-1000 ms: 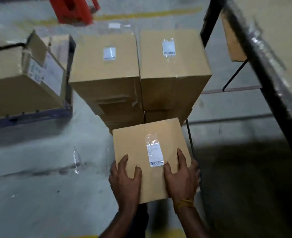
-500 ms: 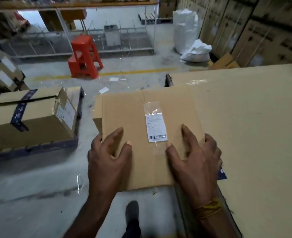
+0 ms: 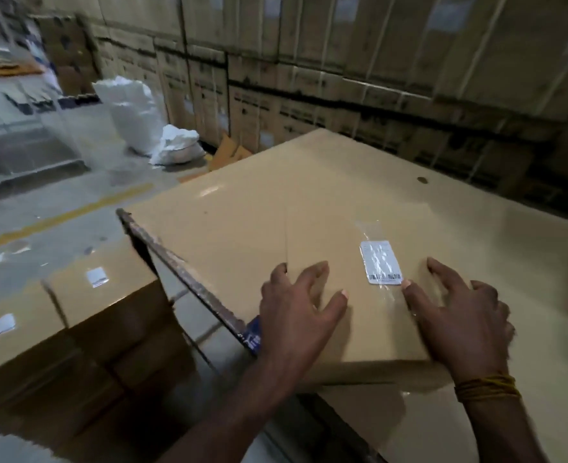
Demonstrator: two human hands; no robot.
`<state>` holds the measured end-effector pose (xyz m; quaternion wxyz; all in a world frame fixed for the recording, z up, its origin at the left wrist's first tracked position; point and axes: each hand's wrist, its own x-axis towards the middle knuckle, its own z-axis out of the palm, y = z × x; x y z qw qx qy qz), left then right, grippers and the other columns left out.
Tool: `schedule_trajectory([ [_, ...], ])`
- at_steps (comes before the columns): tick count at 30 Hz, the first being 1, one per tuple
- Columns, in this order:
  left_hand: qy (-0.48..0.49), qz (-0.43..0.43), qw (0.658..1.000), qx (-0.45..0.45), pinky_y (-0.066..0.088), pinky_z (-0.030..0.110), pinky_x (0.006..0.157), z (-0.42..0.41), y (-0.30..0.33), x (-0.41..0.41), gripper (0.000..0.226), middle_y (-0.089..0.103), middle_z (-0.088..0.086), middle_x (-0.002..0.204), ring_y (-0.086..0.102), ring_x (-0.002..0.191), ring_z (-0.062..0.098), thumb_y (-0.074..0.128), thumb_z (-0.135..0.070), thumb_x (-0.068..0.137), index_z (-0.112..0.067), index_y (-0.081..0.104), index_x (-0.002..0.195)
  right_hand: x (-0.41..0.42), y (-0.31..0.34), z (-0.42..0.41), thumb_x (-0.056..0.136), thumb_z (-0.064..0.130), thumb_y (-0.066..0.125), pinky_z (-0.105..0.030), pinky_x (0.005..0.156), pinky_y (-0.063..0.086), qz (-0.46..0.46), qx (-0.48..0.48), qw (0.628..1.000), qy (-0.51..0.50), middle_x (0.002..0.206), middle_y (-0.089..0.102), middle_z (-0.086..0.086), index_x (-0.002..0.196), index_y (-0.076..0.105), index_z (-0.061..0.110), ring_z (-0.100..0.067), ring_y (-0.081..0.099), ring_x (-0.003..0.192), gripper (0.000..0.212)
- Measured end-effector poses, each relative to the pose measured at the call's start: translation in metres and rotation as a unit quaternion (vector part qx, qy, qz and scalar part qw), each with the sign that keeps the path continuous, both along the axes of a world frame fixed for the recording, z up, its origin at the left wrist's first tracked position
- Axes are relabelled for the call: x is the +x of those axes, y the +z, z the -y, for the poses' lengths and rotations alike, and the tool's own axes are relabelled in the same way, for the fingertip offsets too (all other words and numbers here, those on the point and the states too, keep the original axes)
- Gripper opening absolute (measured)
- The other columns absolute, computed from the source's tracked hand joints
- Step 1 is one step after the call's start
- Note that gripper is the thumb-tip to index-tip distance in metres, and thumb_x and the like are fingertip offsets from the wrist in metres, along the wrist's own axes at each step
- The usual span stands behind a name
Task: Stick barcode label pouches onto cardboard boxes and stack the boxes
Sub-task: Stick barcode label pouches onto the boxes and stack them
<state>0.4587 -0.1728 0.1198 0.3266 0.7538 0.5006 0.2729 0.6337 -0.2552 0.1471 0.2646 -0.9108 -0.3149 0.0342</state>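
Observation:
A small cardboard box lies on a broad tan tabletop. A clear barcode label pouch is stuck on the box's top face. My left hand rests on the near left part of the box, thumb and forefinger spread on top and the other fingers at the left edge. My right hand rests on the near right part the same way, its thumb beside the pouch. A yellow thread is tied around that wrist.
Labelled cardboard boxes stand lower down at the left, beside the table's rusty metal edge. White sacks lie on the floor further back. A wall of stacked cartons rises behind the table.
The box was lifted from the floor beside the stacked boxes and carried rightwards onto the tan tabletop. Both hands have kept their places on it.

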Motion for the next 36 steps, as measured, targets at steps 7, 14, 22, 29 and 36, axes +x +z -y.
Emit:
schedule_trajectory([
  [7,-0.193,-0.048,0.98,-0.002,0.031,0.035,0.111,0.004,-0.009,0.075,0.056,0.028,0.01,0.158,0.029,0.141,0.027,0.056,-0.059,0.092,-0.042,0.047,0.144,0.048,-0.033,0.056,0.085,0.067,0.053,-0.05,0.103,0.037,-0.018,-0.046,0.981,-0.186,0.134,0.048,-0.021,0.138,0.049,0.046,-0.043,0.045,0.121,0.058],
  [14,-0.299,-0.088,0.95,0.026,0.032,0.037,0.113,-0.01,-0.016,0.093,0.058,0.019,0.007,0.159,0.027,0.143,0.028,0.056,-0.059,0.091,-0.043,0.042,0.145,0.061,-0.036,0.07,0.086,0.058,0.059,-0.046,0.102,0.041,-0.012,-0.045,0.974,-0.224,0.134,0.053,-0.013,0.133,0.057,0.04,-0.038,0.048,0.122,0.05],
  [22,-0.385,-0.152,0.903,0.112,0.007,0.047,0.123,-0.057,-0.008,0.153,0.051,0.025,0.005,0.162,0.007,0.155,0.025,0.056,-0.051,0.093,-0.035,0.048,0.14,0.098,-0.027,0.033,0.086,0.021,0.063,-0.022,0.09,0.038,0.014,0.04,0.998,-0.04,0.113,0.058,-0.002,0.1,0.07,0.029,-0.014,0.052,0.107,0.017],
  [29,-0.404,-0.143,0.897,0.111,0.021,0.046,0.111,-0.083,0.001,0.217,0.023,0.058,-0.002,0.128,0.047,0.128,0.019,0.054,-0.031,0.091,-0.025,0.063,0.112,0.151,-0.025,0.005,0.083,0.039,0.063,-0.041,0.1,0.043,0.007,-0.034,0.999,0.038,0.116,0.054,0.005,0.097,0.062,0.047,-0.018,0.048,0.116,0.016],
  [36,-0.327,-0.116,0.919,0.186,0.033,0.041,0.106,-0.08,-0.015,0.23,0.02,0.066,-0.002,0.108,0.06,0.103,0.022,0.045,-0.032,0.096,-0.023,0.06,0.105,0.157,-0.037,0.005,0.086,0.036,0.056,-0.038,0.103,0.032,0.029,-0.023,0.998,0.058,0.131,0.046,0.01,0.113,0.059,0.044,-0.018,0.041,0.124,0.028],
])
